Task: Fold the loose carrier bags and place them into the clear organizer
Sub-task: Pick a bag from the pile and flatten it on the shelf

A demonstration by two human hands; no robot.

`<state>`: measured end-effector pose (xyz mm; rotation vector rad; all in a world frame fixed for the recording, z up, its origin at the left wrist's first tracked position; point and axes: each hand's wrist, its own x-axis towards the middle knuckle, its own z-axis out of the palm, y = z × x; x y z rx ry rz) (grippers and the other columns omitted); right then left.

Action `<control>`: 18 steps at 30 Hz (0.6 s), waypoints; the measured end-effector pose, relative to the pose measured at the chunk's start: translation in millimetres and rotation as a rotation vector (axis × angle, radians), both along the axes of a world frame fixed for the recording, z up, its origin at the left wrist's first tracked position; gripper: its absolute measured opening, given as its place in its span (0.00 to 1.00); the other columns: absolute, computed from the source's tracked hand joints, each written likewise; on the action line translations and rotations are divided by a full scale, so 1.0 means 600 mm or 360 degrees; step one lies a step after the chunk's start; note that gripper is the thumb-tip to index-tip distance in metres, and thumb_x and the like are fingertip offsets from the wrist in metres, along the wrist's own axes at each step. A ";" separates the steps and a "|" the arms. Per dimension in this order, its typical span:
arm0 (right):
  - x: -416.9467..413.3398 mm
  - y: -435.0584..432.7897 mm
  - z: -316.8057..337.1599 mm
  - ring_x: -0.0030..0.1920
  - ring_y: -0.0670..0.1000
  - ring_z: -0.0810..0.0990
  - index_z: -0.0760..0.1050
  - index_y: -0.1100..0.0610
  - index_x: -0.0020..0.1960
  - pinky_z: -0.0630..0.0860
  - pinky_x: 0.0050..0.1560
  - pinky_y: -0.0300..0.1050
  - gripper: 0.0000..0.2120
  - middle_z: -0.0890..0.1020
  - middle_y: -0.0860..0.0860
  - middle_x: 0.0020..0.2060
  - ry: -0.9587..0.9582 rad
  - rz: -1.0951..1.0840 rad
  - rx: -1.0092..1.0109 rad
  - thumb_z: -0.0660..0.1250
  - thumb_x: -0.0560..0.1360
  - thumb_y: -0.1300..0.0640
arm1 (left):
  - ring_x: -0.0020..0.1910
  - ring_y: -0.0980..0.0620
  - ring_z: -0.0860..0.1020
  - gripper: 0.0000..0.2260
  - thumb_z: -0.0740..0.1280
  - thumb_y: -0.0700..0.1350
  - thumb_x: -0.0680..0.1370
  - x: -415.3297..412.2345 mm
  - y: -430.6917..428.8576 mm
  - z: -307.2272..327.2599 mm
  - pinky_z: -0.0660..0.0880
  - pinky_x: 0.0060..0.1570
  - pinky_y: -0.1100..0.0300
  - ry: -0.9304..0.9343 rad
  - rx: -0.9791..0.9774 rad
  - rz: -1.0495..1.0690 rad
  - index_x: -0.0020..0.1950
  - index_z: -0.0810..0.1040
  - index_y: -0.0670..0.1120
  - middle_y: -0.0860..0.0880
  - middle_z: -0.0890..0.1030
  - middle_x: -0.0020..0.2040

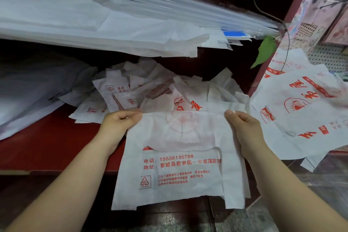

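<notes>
A white carrier bag (180,167) with red print hangs in front of me, folded over at its top edge. My left hand (116,128) pinches the fold's left corner and my right hand (243,130) pinches its right corner. Behind the bag, a heap of loose white carrier bags (150,92) with red print lies on the red shelf (56,143). More printed bags (301,111) lie spread at the right. I cannot make out the clear organizer for certain; a clear plastic edge (320,173) shows at the lower right.
Stacks of large white bags and clear sheets (113,20) fill the upper shelf. A grey-white pile (32,88) lies at the left. A green vine leaf (265,51) hangs by the red post (278,43) at the right. Stone floor shows below.
</notes>
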<state>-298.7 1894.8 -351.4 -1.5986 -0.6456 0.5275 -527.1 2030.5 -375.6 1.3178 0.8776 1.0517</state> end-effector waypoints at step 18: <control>-0.005 0.015 0.014 0.47 0.62 0.82 0.78 0.59 0.41 0.77 0.53 0.59 0.10 0.83 0.62 0.44 0.0122 0.0284 -0.0453 0.67 0.69 0.52 | 0.46 0.50 0.73 0.04 0.65 0.40 0.76 0.023 0.000 0.007 0.67 0.36 0.66 0.0375 0.0084 0.0464 0.49 0.78 0.42 0.50 0.76 0.38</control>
